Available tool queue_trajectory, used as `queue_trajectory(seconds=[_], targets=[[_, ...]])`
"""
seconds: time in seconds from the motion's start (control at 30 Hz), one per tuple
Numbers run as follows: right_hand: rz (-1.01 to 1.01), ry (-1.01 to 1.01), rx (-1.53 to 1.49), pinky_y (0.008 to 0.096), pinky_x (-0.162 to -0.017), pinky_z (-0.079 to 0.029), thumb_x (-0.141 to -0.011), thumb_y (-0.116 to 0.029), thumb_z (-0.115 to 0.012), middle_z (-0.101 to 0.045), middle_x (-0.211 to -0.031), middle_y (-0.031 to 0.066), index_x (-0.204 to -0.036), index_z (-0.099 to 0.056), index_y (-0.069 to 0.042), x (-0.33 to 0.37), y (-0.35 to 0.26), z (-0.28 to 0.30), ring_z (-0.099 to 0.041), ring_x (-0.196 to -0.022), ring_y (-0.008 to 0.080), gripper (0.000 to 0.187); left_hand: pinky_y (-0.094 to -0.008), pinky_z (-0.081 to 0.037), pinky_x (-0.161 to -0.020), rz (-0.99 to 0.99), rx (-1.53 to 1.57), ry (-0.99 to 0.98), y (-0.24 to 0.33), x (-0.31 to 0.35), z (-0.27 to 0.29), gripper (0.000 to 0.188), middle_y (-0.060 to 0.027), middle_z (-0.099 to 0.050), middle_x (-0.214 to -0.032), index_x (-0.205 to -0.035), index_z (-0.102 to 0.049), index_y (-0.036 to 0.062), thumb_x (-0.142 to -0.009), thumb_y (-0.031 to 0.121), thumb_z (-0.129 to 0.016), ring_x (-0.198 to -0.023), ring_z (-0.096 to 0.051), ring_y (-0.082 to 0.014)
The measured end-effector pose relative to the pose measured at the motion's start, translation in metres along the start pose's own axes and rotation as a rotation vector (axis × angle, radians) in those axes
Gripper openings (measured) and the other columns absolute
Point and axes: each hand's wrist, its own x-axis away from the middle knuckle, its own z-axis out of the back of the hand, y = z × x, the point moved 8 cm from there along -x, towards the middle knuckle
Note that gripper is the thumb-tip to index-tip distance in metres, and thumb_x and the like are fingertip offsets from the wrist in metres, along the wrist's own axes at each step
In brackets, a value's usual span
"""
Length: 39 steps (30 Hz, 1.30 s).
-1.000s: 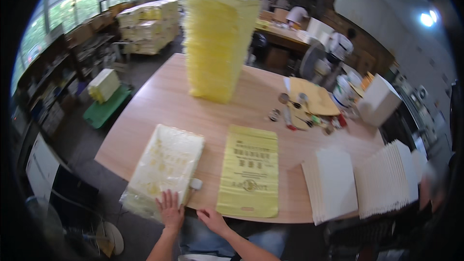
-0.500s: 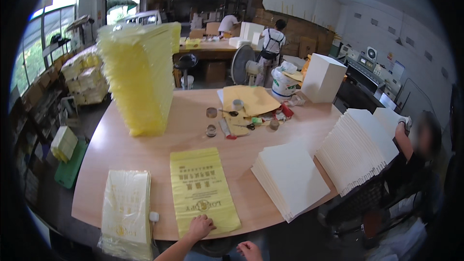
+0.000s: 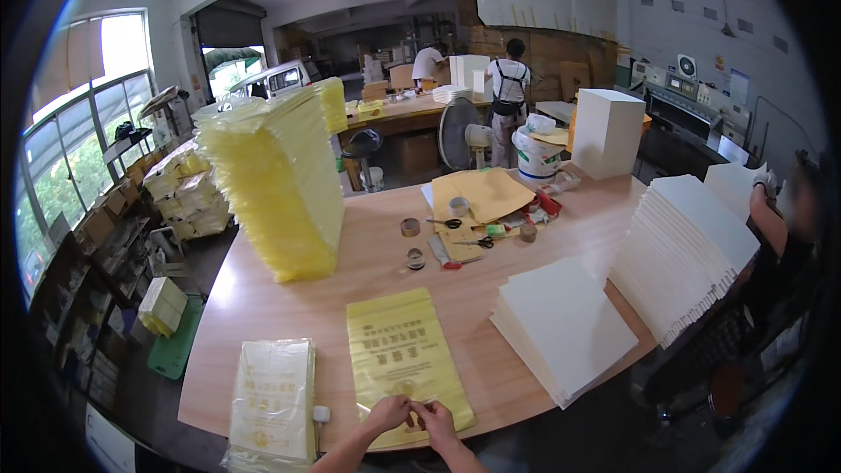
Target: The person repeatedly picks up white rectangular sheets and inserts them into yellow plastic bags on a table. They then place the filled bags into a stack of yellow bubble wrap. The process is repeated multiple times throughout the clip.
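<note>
A flat yellow printed plastic bag (image 3: 399, 333) lies on the table in front of me. Over its near end, my left hand (image 3: 390, 412) and my right hand (image 3: 434, 419) meet with their fingertips drawn together. Both hands are closed in a pinch; whether they grip the bag's film or something small is hidden by the fingers. Left of the bag rests a stack of pale packages in clear plastic wrap (image 3: 273, 394), with a small white block (image 3: 321, 413) beside it. On the right is a fanned stack of white paper (image 3: 569, 324).
A tall pile of yellow bags (image 3: 280, 184) stands at the table's left. Tape rolls (image 3: 410, 227), scissors (image 3: 476, 243) and brown paper (image 3: 477, 188) lie mid-table. A larger white stack (image 3: 688, 245) leans at right, near a co-worker's arm (image 3: 766, 210). A white box (image 3: 607, 133) stands behind.
My right hand has come up from the table's edge to meet my left over the bag. My left hand, earlier laid on the bag, now pinches. The view has shifted, moving the scene rightward.
</note>
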Motion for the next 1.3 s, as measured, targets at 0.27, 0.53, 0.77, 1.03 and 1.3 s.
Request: queue_trajectory(seconds=[0.27, 0.53, 0.77, 1.03, 1.3], targets=[[0.476, 0.494, 0.952, 0.0397, -0.068, -0.051, -0.078, -0.013, -0.073, -0.064, -0.082, 0.0125, -0.086, -0.060, -0.002, 0.038, -0.056, 0.083, -0.063, -0.076, 0.0271, 0.020, -0.0322, -0.051, -0.078, -0.125, 1.832, -0.275, -0.048, -0.024, 0.037, 0.024, -0.0039, -0.055, -0.063, -0.101, -0.060, 0.0011, -0.098, 0.022, -0.048, -0.071, -0.061, -0.0179], [0.553, -0.407, 1.153, 0.0437, -0.091, -0.045, -0.080, -0.003, -0.060, -0.059, -0.105, 0.0193, -0.116, -0.052, -0.002, 0.026, -0.077, -0.045, -0.054, -0.106, 0.0356, 0.036, -0.0447, -0.053, -0.067, -0.530, 0.131, 0.359, 0.126, 0.086, 0.000, 0.018, -0.0176, -0.068, -0.083, -0.098, -0.071, 0.0107, -0.083, 0.016, -0.061, -0.074, -0.065, -0.0380], [0.478, -0.485, 1.443, 0.0401, -0.090, -0.046, -0.085, -0.007, -0.059, -0.061, -0.107, 0.0162, -0.117, -0.054, -0.002, -0.054, -0.056, -0.089, -0.056, -0.105, 0.0302, 0.033, -0.0301, -0.048, -0.063, -0.448, 0.475, 0.208, 0.194, 0.165, 0.022, 0.022, -0.0095, -0.063, -0.076, -0.109, -0.063, 0.0036, -0.094, 0.016, -0.054, -0.069, -0.060, -0.0218], [0.454, -0.447, 1.409, 0.0359, -0.089, -0.048, -0.090, -0.011, -0.057, -0.063, -0.110, 0.0128, -0.118, -0.057, -0.002, -0.057, -0.054, -0.086, -0.058, -0.104, 0.0240, 0.030, -0.0233, -0.042, -0.059, -0.348, 1.022, -0.226, 0.199, 0.173, 0.010, 0.021, 0.0003, -0.057, -0.073, -0.106, -0.063, 0.0050, -0.102, 0.020, -0.049, -0.065, -0.052, -0.0090], [0.443, -0.432, 1.303, 0.0318, -0.089, -0.049, -0.095, -0.015, -0.055, -0.065, -0.112, 0.0093, -0.120, -0.059, -0.002, -0.054, -0.053, -0.081, -0.061, -0.103, 0.0178, 0.028, -0.0276, -0.046, -0.061, -0.566, 0.662, -0.162, 0.201, 0.190, -0.023, 0.021, -0.0010, -0.058, -0.078, -0.107, -0.059, 0.0006, -0.100, 0.020, -0.054, -0.070, -0.055, -0.0097]])
